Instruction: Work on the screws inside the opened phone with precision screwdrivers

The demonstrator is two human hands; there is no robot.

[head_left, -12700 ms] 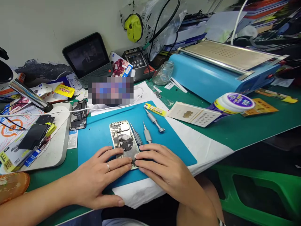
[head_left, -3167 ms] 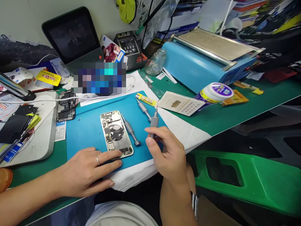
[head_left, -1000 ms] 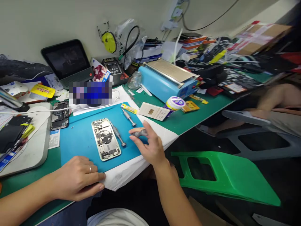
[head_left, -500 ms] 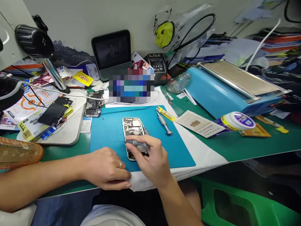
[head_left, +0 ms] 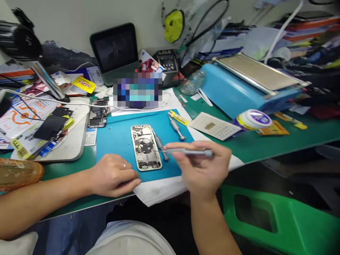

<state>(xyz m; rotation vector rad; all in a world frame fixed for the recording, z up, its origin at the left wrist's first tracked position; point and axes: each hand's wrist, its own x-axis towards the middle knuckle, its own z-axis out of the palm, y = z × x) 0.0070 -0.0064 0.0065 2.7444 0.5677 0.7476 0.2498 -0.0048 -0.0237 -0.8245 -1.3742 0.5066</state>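
An opened phone lies on the blue mat, its inner parts showing. To its right, my right hand grips a grey screwdriver between thumb and fingers, the shaft pointing left toward the phone. A second screwdriver lies along the phone's right side, partly behind the held one's tip. Farther up the mat rests a third screwdriver. My left hand, with a ring on one finger, rests on the mat's near edge, fingers curled in and nothing visible in them.
Left of the mat are another opened phone and a white board with boxes and parts. At right stand a blue machine, a tilted card and a white-lidded tub. A screen stands behind.
My right hand has moved right with the screwdriver, off the phone, which is now uncovered. My left hand stays at the mat's near edge. The whole view has shifted.
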